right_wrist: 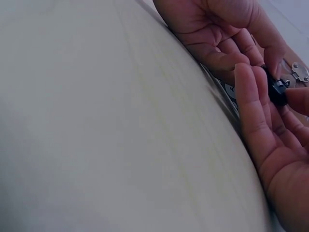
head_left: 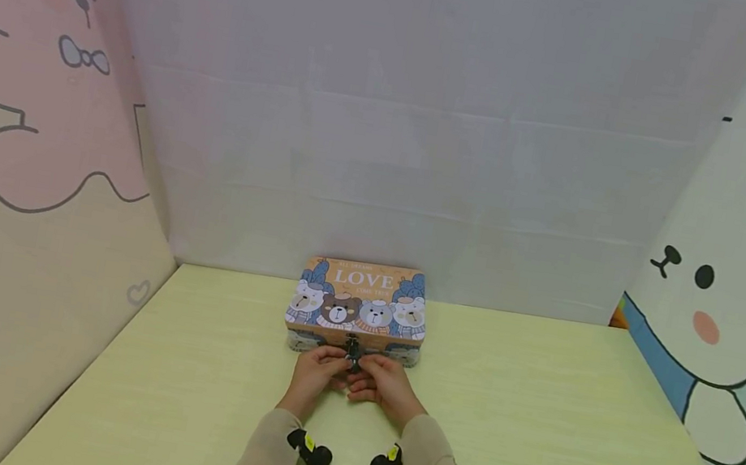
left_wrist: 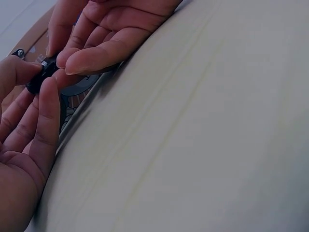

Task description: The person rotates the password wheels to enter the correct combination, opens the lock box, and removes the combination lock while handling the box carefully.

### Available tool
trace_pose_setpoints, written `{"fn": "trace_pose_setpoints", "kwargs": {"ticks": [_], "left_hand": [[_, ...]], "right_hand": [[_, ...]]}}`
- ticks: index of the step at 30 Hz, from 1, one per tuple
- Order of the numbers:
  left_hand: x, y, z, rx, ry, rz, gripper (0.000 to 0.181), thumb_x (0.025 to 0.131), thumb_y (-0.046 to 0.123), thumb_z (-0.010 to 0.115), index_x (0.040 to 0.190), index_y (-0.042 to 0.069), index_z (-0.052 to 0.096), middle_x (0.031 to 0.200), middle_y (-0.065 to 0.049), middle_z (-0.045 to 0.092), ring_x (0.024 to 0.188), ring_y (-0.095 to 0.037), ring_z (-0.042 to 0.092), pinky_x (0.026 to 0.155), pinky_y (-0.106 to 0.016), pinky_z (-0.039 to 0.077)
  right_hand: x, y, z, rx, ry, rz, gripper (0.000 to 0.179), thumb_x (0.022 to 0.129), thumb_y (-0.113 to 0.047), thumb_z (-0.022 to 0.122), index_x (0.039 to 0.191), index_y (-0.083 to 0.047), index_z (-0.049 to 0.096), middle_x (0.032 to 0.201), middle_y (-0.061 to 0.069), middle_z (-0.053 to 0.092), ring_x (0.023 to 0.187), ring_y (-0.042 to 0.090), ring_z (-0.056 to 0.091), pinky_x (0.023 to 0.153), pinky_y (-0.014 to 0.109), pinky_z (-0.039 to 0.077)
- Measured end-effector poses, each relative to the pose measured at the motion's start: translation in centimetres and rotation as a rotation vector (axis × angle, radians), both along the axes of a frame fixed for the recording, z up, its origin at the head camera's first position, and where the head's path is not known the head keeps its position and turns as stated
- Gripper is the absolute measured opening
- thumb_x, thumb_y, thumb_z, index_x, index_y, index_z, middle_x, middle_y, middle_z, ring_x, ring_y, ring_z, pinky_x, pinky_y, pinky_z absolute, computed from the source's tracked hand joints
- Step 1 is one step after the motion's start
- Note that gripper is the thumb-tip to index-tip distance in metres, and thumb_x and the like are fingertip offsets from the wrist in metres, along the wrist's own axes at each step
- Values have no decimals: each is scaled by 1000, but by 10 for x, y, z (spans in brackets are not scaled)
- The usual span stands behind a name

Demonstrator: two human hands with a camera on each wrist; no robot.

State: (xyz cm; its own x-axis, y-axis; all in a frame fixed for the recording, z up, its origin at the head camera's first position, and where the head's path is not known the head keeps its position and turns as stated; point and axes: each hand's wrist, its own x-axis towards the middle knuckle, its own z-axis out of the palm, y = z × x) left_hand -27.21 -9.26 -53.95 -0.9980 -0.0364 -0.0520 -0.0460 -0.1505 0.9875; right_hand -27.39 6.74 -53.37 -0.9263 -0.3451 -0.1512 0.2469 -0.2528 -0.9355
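A tin box [head_left: 362, 296] printed with bears and the word LOVE lies flat, its front clasp [right_wrist: 300, 72] facing me. Just in front of that clasp, both hands meet at a small black padlock [left_wrist: 44, 72] with bits of metal on it. My left hand [head_left: 313, 379] pinches the padlock between thumb and fingers from the left. From the other side, my right hand [head_left: 387, 387] pinches it too. In the right wrist view the black body [right_wrist: 276, 89] shows between the fingertips. Whether its shackle is fastened to the clasp is hidden by the fingers.
The box stands at the back of a pale yellow-green table [head_left: 533, 424], close to a white cloth wall [head_left: 415, 157]. Cartoon-printed panels flank the table on the left and right. Black wrist cameras [head_left: 315, 455] hang under both sleeves.
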Motion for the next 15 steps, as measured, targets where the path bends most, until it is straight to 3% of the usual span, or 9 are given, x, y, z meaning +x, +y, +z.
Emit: {"fn": "trace_pose_setpoints", "kwargs": {"ticks": [5,12,15], "left_hand": [[0,-1,2,10,-4,-12,19,88,-4,68,103,-15,63,83,-9,72,66,-14,66,52,-25,58],[16,2,29,0,4,-19,18,89,-6,64,102,-18,61,80,-8,72,66,-15,67,54,-26,59],[10,1,19,9,-7,-16,18,89,-4,66,102,-16,62,79,-5,71,65,-14,66,53,-25,58]], "right_hand": [[0,0,0,5,2,3,20,104,-9,48,112,8,55,82,12,67,63,13,65,62,31,61],[1,1,1,9,7,10,22,104,-8,47,114,10,54,81,11,66,64,13,65,62,30,61],[1,1,1,17,3,12,24,104,-8,46,116,12,53,82,11,66,64,13,65,62,30,61]]}}
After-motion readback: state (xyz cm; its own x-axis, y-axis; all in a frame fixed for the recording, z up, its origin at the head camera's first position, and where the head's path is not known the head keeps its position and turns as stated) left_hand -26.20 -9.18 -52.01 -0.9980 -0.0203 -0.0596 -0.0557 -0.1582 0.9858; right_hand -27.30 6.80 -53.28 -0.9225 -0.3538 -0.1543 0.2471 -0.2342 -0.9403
